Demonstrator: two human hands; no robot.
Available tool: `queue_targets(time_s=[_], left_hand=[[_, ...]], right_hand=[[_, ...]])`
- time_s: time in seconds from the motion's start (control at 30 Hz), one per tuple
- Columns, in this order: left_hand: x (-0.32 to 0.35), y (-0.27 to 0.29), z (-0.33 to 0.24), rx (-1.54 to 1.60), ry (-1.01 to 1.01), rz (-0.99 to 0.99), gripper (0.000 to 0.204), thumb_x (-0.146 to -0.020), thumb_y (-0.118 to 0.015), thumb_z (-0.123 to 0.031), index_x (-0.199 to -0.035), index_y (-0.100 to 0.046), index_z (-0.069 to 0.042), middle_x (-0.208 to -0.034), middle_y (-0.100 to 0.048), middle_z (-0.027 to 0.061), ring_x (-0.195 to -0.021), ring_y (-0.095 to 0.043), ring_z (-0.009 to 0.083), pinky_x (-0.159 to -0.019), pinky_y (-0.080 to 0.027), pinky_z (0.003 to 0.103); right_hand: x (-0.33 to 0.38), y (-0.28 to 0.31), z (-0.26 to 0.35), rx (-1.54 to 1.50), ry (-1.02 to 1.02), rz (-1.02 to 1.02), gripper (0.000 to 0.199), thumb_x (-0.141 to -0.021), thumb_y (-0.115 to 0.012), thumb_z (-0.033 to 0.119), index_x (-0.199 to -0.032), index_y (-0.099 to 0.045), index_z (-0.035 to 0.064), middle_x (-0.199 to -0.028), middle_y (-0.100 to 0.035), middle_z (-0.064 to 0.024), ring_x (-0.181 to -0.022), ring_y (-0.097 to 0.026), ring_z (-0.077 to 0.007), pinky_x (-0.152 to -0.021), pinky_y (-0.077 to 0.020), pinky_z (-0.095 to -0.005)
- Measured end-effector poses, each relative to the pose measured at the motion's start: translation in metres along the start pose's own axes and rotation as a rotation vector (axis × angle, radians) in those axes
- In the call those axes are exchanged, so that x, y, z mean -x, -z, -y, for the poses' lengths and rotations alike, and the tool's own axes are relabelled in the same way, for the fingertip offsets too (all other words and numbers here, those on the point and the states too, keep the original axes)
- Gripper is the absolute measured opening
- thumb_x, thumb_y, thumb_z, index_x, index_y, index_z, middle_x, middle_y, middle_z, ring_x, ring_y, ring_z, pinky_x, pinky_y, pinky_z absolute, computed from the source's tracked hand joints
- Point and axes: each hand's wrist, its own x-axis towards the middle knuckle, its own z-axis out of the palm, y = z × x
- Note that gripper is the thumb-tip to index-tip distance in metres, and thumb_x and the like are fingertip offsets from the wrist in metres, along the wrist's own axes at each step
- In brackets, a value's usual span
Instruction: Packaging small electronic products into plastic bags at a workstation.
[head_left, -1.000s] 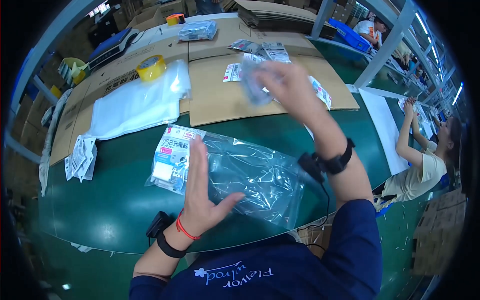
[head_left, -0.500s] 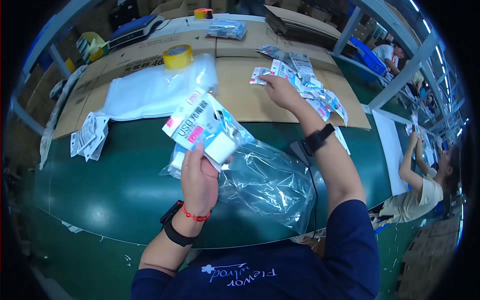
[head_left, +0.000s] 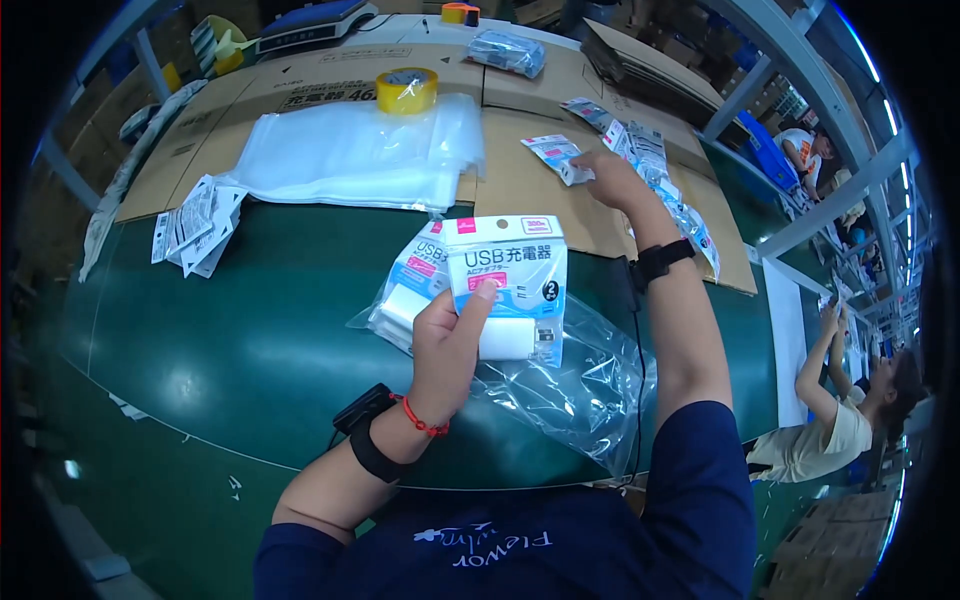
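Observation:
My left hand [head_left: 445, 345] grips a packaged charger [head_left: 515, 262], a white block in a clear pouch with a white, pink and blue card, its front facing up. Another packaged charger [head_left: 405, 300] lies behind it, partly hidden, on a large clear plastic bag [head_left: 590, 395] on the green table. Farther right, my right hand [head_left: 612, 180] is closed on the edge of a similar flat packet [head_left: 552, 152], at the left side of a loose pile of packets [head_left: 690, 220] on the cardboard.
Stacked translucent bags [head_left: 340, 150] carry a yellow tape roll [head_left: 407, 95]. Printed cards [head_left: 200, 228] lie at left. A blue-white bundle [head_left: 506, 52], folded cardboard [head_left: 650, 75] and a scale [head_left: 315, 25] stand farther back. Co-workers [head_left: 835, 400] sit at right beyond a metal frame.
My left hand has turned its packaged charger more upright and face-on. My right hand has closed on a packet and drawn it slightly from the pile. The whole view has shifted.

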Motion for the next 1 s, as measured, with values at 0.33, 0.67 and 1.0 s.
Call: queue_targets(time_s=[0.33,0.67,1.0], left_hand=[[0.000,-0.004,0.004,0.268,0.066,0.013,0.030,-0.096,-0.052,-0.020,-0.116,-0.055,0.002,-0.108,-0.063,0.0080,-0.095,-0.061,0.0126,-0.084,-0.048,0.027],[-0.007,-0.001,0.000,0.375,0.124,0.084,0.035,-0.097,-0.049,-0.024,-0.117,-0.053,0.004,-0.112,-0.060,0.0110,-0.104,-0.058,0.0175,-0.091,-0.046,0.031],[-0.006,0.002,-0.001,0.262,0.160,0.153,0.035,-0.098,-0.049,-0.025,-0.118,-0.053,0.004,-0.113,-0.060,0.0116,-0.105,-0.058,0.0176,-0.090,-0.047,0.031]], right_hand=[[0.013,-0.015,0.003,-0.087,0.054,-0.196,0.045,-0.072,-0.067,0.019,-0.115,-0.062,0.0106,-0.115,-0.062,-0.0171,-0.109,-0.056,-0.0335,-0.095,-0.0431,-0.0409],[0.077,-0.021,0.029,-0.102,0.111,-0.271,0.049,-0.072,-0.069,0.025,-0.118,-0.061,0.0085,-0.112,-0.063,-0.0169,-0.105,-0.058,-0.0335,-0.093,-0.0446,-0.0389],[0.128,0.026,0.070,-0.960,0.212,-0.414,0.047,-0.079,-0.069,0.019,-0.123,-0.059,0.0083,-0.119,-0.060,-0.0071,-0.106,-0.057,-0.0204,-0.092,-0.0433,-0.0328]])
